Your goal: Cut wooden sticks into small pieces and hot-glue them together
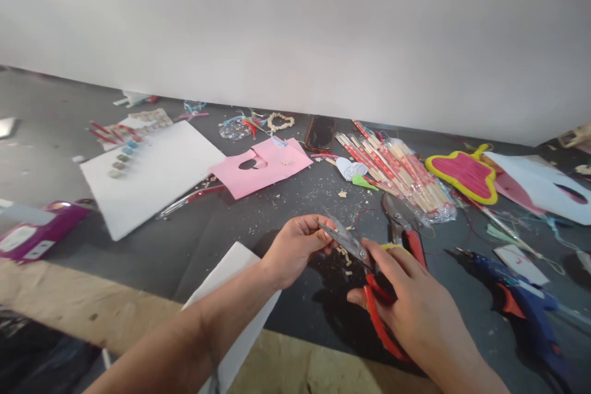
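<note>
My right hand [406,289] grips a pair of scissors [344,237] with red handles, its blades parted and pointing up to the left. Thumb and fingers of my left hand [300,243] are pinched together right beside the blades. Whatever they hold is too small or hidden to make out. Small pale cut pieces [344,258] lie on the dark tabletop just beyond and below the blades. A pair of pliers [401,221] with red grips rests past my right hand, partly covered by it. Under my left forearm lies a white board [237,258].
Wrapped chopsticks [397,166] lie behind the hands, near a phone [321,132] and pink paper [263,166]. A blue glue gun [517,295] is at right, below a pink-and-yellow shape [464,175]. At left are a white sheet [157,178] and a purple object [46,228].
</note>
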Available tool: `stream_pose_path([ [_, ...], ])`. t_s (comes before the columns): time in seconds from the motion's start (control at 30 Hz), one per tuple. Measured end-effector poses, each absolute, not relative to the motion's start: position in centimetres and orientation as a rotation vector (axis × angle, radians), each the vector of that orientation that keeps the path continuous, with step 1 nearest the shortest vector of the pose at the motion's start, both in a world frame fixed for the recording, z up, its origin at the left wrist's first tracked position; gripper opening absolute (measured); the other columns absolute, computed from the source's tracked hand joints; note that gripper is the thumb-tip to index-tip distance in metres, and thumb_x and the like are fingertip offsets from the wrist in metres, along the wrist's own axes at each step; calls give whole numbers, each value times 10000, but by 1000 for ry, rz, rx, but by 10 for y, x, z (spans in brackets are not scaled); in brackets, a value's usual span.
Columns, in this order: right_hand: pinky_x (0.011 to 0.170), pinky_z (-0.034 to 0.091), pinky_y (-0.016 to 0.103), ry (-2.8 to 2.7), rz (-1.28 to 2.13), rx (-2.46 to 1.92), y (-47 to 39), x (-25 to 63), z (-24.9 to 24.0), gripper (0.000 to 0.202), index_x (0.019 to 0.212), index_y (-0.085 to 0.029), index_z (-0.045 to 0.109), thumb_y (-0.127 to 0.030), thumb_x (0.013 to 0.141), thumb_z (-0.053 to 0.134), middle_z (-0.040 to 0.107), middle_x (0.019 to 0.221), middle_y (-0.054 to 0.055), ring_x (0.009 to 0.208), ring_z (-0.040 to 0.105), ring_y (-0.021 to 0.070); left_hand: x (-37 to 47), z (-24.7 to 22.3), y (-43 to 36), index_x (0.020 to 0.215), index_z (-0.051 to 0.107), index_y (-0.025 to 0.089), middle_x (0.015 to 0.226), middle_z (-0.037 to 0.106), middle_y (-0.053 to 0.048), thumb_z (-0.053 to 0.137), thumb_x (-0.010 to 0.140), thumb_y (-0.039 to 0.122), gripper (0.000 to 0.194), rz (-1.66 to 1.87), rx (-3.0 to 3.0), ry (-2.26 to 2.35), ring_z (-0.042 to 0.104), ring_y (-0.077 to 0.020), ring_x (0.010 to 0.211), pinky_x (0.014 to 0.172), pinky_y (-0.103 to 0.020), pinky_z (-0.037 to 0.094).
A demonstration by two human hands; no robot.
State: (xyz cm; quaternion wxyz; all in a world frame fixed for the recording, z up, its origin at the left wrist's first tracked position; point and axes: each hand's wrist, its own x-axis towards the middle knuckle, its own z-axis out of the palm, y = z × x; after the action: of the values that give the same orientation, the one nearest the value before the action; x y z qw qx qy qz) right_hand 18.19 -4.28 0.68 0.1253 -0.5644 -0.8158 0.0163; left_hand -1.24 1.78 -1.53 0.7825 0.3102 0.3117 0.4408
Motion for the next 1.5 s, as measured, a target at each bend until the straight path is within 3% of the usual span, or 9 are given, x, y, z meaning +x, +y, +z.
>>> stream_pose_path([
  [0.2,652,562,330,-2435,24,-1597,-45,182,7,678,1326,-188,417,-615,808,509,618,1034,118,880,652,249,-12,-15,17,698,632,121,575,581,13,760,687,234,172,957,655,699,486,-67,532,552,-186,371],
  [0.43,666,549,304,-2412,-7,-1584,-48,178,3,543,1308,-181,444,-531,893,428,651,979,101,865,666,225,-12,-16,16,702,638,121,567,591,9,768,674,240,178,954,643,710,489,-68,519,534,-191,360],
  [0.6,505,491,251,-2358,-156,-1595,-47,177,-1,418,1203,-194,537,-469,938,369,699,881,70,681,690,183,-11,-14,14,637,609,119,593,615,-3,764,687,282,230,936,651,738,486,-61,521,545,-196,353],
  [0.87,511,501,239,-2052,-84,-1731,-36,194,-1,507,1218,-200,548,-558,871,456,714,909,71,660,695,175,-15,-12,22,750,632,140,718,667,-18,778,652,258,211,972,642,801,545,-73,584,613,-207,412],
  [1.07,589,517,238,-1963,42,-1711,-34,197,8,490,1164,-157,593,-524,852,509,715,861,75,681,685,172,-18,-17,23,781,677,194,762,665,-7,636,761,203,46,947,1498,1147,574,-136,711,671,-254,422],
  [1.17,640,527,257,-1932,112,-1708,-34,196,10,452,1167,-165,593,-479,849,524,723,884,69,708,688,177,-17,-17,21,771,690,213,808,693,-7,578,779,131,139,801,1957,1240,592,-172,813,758,-290,427],
  [1.3,665,525,267,-1906,153,-1689,-34,196,11,431,1169,-168,597,-446,847,529,722,948,80,766,691,188,-14,-18,17,813,696,207,836,714,-14,554,804,138,158,670,2164,1243,600,-185,832,782,-300,446],
  [1.5,672,507,268,-1882,239,-1707,-34,197,11,473,1193,-169,586,-473,832,552,714,871,58,724,670,175,-13,-25,17,891,699,226,889,721,-19,527,781,115,233,654,2180,1286,615,-194,854,762,-292,458],
])
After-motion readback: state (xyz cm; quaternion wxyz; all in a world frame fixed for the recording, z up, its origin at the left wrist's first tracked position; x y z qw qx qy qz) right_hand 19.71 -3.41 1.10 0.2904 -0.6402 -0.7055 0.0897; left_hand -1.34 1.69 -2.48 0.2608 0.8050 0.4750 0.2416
